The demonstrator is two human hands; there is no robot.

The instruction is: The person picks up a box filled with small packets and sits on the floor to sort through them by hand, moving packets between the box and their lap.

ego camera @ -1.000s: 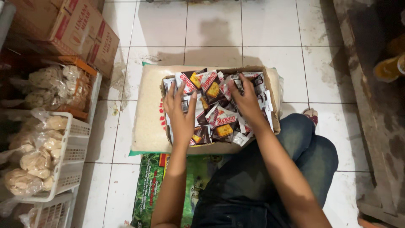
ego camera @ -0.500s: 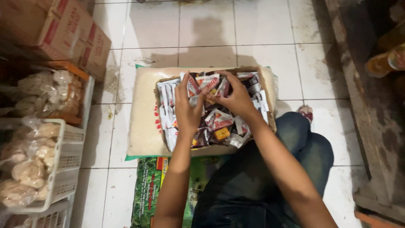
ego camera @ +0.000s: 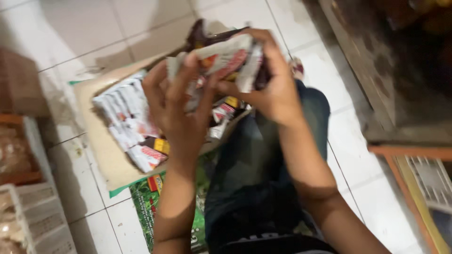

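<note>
A floor of large pale square ceramic tiles [ego camera: 94, 28] with thin dark grout lines carries everything here. Directly on it lies a shallow, open tan cardboard box [ego camera: 106, 162], tilted across the frame, with white and red-yellow sachets packed inside. Just beside its near edge, partly under it, a flat green printed plastic sack [ego camera: 146, 207] is spread on the tiles. At the left edge stand a white plastic lattice basket [ego camera: 40, 226] and an orange-rimmed crate [ego camera: 19, 150] (their contents are too blurred to tell). To the right, a dark worn wooden slab [ego camera: 405, 94] rests along the floor, with an orange-framed panel [ego camera: 414, 188] below it.
</note>
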